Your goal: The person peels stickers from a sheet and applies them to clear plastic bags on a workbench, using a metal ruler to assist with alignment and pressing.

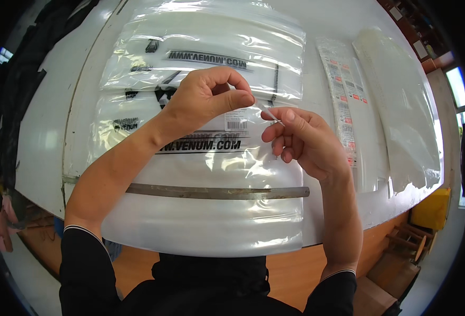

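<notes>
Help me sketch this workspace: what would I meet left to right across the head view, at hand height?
Black material, left hand, thin pale strip, right hand, red-and-white label strip, translucent plastic sheet.

I see a black top (201,303) at the bottom of the frame, its left sleeve (85,268) lower left, its right sleeve (333,295) lower right, both edged with thin pale trim (343,271). Left hand (203,97) and right hand (311,134) are bare.

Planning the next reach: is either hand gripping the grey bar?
No, the left hand and right hand are both at a thin white strip.
</notes>
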Demonstrator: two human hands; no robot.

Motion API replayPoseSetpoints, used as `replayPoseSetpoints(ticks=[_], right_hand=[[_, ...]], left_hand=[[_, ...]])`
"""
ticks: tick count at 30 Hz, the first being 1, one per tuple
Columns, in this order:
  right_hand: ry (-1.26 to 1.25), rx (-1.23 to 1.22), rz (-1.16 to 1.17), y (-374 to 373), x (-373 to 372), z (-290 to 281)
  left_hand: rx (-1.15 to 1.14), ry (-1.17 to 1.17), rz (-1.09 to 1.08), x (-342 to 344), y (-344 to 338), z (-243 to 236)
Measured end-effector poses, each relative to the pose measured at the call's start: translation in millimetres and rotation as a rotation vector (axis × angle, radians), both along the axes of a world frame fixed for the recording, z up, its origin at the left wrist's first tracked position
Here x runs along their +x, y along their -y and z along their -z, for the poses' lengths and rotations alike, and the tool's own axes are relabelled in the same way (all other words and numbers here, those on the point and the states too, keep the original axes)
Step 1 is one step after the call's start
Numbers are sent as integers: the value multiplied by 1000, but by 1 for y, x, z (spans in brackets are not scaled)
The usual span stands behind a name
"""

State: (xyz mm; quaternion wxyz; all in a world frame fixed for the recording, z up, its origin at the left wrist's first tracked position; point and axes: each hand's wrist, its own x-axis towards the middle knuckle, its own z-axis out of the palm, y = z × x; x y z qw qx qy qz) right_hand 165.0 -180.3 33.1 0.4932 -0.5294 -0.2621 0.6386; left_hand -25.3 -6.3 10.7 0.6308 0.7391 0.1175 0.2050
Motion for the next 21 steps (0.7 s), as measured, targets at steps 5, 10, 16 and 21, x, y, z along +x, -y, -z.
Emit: replayPoseSetpoints(ticks=[5, 10, 16, 21], right_hand=[[-11, 91, 122, 2, -2, 15], [194, 139, 284, 2, -8, 23], [383, 169, 365, 2, -37, 26], [386, 123, 316, 3, -43, 30]], left_hand=[[64, -161, 107, 4, -7, -11], [91, -358, 282, 3, -27, -19], [-417, -198, 145, 12, 6, -11], [-80, -274, 162, 12, 5, -8]])
